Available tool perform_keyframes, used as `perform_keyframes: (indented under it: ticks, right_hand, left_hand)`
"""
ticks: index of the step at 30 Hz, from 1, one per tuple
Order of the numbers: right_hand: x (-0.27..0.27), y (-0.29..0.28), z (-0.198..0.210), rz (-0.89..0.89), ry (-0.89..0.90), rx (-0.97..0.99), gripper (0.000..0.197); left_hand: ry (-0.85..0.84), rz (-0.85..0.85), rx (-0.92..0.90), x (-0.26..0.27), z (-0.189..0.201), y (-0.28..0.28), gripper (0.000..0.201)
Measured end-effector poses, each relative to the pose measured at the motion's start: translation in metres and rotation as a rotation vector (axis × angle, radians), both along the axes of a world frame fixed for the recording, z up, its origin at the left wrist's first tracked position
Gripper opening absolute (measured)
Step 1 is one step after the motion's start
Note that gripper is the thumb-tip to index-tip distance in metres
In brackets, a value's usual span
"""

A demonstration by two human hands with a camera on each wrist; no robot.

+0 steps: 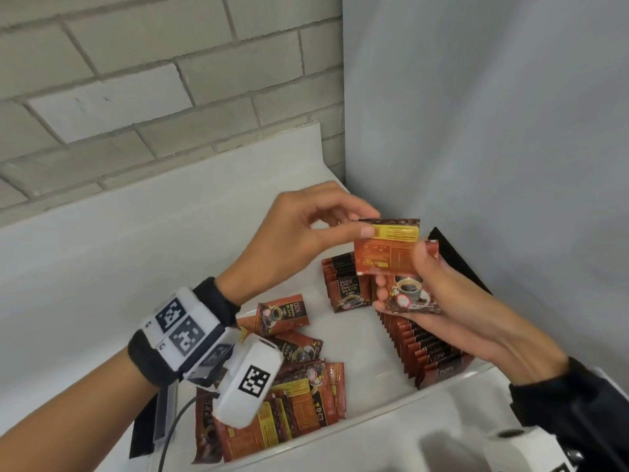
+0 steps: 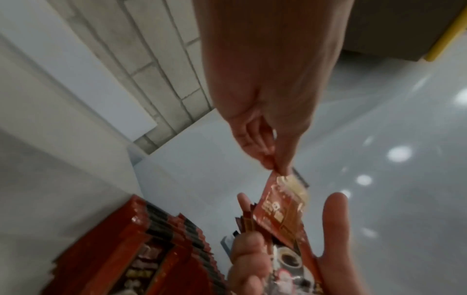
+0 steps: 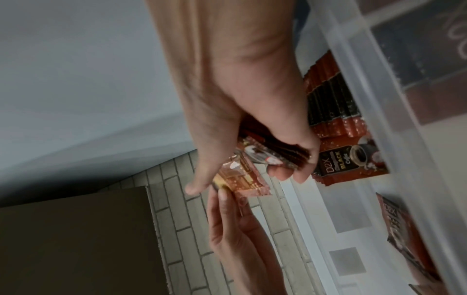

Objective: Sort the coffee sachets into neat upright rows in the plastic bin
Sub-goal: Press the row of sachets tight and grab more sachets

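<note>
A: Holding a sachet (image 1: 386,248) by its top edge, the left hand (image 1: 299,233) pinches it between thumb and forefinger, back face toward us, above the bin (image 1: 374,434). The right hand (image 1: 439,294) has its grip curled round a small stack (image 1: 408,294), front faces showing a coffee cup.

B: So that sachet faces the wrong way?

A: It looks so, against the stack. I judge it is being added to that stack. If it goes in unturned, the row will not match.

B: What else could go wrong?

A: The pinch is only at one corner, so the sachet could swing or slip and drop into the loose pile (image 1: 292,379) at the near left. The stack could also fan out if the right grip loosens while taking one more.

B: And the rows already standing?

A: One upright row (image 1: 343,284) stands at the far side of the bin, another (image 1: 429,349) along the right, under the right wrist. A careless lowering of the arm could knock that one over.

B: The surroundings?

A: The bin is translucent plastic on a white worktop (image 1: 102,267), set in a corner: pale brick wall (image 1: 136,80) behind, a plain grey panel (image 1: 493,114) to the right.
</note>
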State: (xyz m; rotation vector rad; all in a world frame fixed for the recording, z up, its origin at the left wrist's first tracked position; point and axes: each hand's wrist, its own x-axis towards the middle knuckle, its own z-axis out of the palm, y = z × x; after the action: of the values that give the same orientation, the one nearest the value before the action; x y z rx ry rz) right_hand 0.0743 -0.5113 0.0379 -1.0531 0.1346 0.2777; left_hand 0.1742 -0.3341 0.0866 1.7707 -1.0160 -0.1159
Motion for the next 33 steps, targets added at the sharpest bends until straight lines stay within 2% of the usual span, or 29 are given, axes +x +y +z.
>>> perform_keyframes:
  ticks: [1, 4, 8, 11, 16, 20, 24, 25, 29, 33]
  right_hand:
    - [0.001, 0.0, -0.001, 0.008, 0.026, 0.012, 0.096]
    - [0.004, -0.002, -0.002, 0.016, 0.077, 0.055, 0.094]
    - [0.004, -0.006, -0.001, -0.027, 0.035, 0.021, 0.077]
    - [0.004, -0.004, 0.002, -0.085, 0.012, -0.04, 0.057]
    - [0.002, -0.001, 0.002, -0.107, -0.052, -0.127, 0.049]
    - [0.001, -0.001, 0.003, -0.073, -0.068, -0.176, 0.05]
    - [0.001, 0.0, 0.004, -0.066, -0.077, -0.209, 0.048]
    - [0.0, 0.001, 0.005, -0.078, -0.084, -0.206, 0.047]
    - [0.002, 0.002, 0.004, -0.241, -0.108, -0.135, 0.049]
    - [0.005, 0.0, 0.004, -0.394, -0.099, -0.056, 0.047]
  left_hand:
    - [-0.094, -0.013, -0.032, -0.002, 0.001, 0.003, 0.015]
    - [-0.292, -0.114, -0.049, -0.01, -0.002, 0.012, 0.012]
    - [-0.369, -0.279, 0.074, -0.018, -0.012, 0.02, 0.008]
    - [-0.355, -0.343, 0.155, -0.022, -0.02, 0.022, 0.01]
    - [-0.289, -0.331, 0.254, -0.017, -0.023, 0.023, 0.023]
    - [-0.089, -0.205, 0.243, -0.014, -0.015, 0.018, 0.03]
    - [0.246, -0.224, 0.258, -0.014, -0.011, 0.013, 0.02]
    - [0.285, -0.231, 0.261, -0.013, -0.011, 0.013, 0.016]
    - [0.176, -0.209, 0.355, -0.005, -0.01, 0.016, 0.015]
    - [-0.05, -0.206, 0.536, 0.009, -0.024, 0.019, 0.023]
